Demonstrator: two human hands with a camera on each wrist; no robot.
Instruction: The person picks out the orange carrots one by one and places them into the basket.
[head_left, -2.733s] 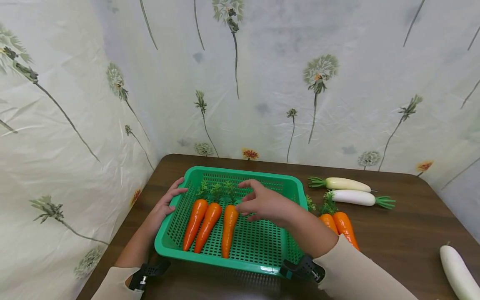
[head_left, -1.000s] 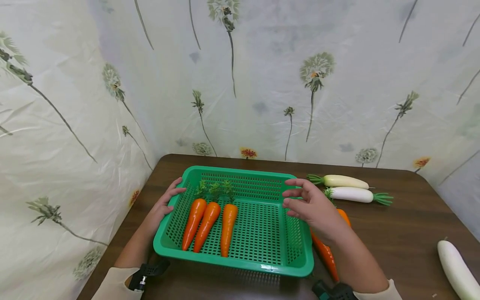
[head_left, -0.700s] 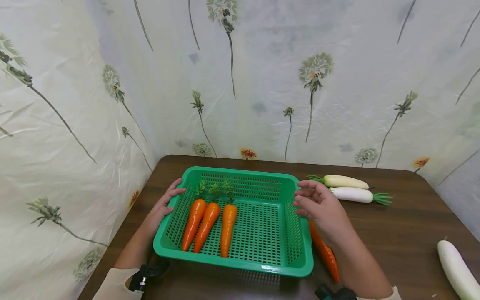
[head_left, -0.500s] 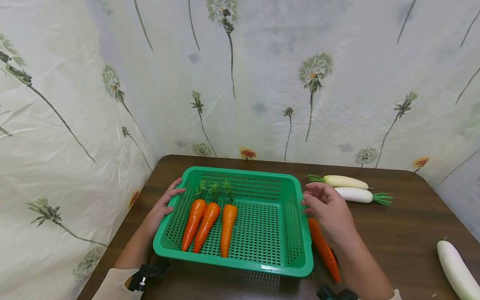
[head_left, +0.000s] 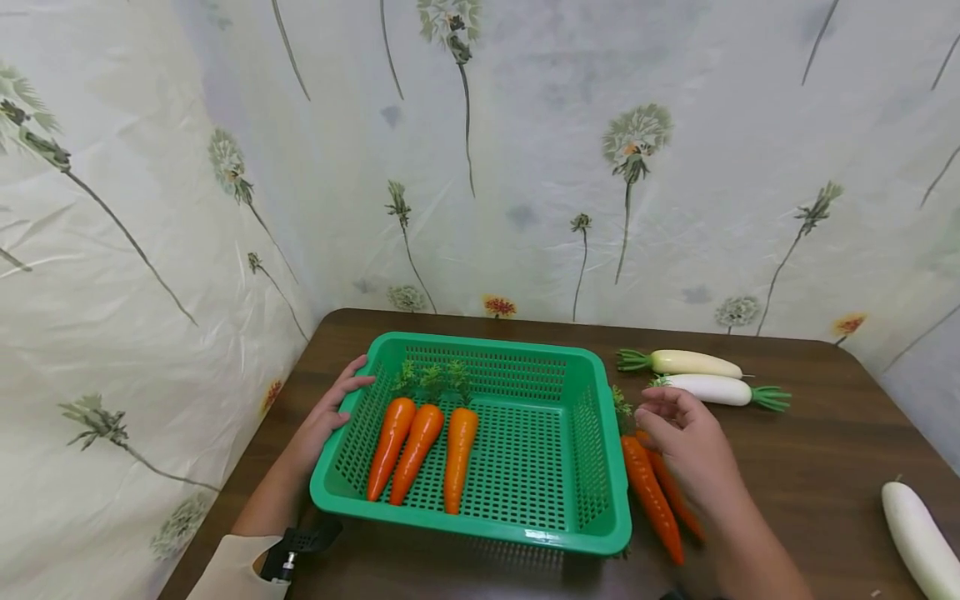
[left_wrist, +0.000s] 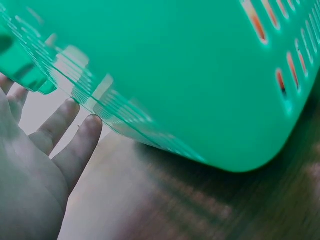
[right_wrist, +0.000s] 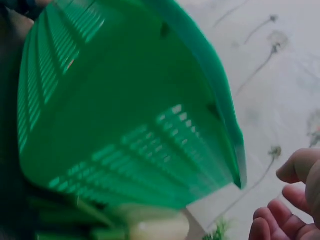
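A green plastic basket (head_left: pixel 471 525) with slotted walls holds three orange carrots (head_left: pixel 460 458) with leafy tops, lying side by side on its left half. My left hand (head_left: pixel 324 423) rests against the basket's left rim with fingers spread; in the left wrist view its fingertips (left_wrist: pixel 91 125) are right at the green wall. To the right of the basket, my right hand (head_left: pixel 693 442) hovers over loose carrots (head_left: pixel 651 498), partly hiding them. Its fingers are loosely curled, and in the right wrist view nothing shows between thumb (right_wrist: pixel 295 165) and fingers.
Behind the right hand lie a cream radish (head_left: pixel 696 364) and a white radish (head_left: pixel 705 387), both with green stalks. A long white vegetable (head_left: pixel 918 533) lies at the right on the dark wooden table (head_left: pixel 795 483). A flower-patterned sheet (head_left: pixel 525 167) hangs behind.
My right hand has moved right, from above the carrots in the basket, past its right rim, to the loose carrots outside. The left hand stays at the basket's left side.
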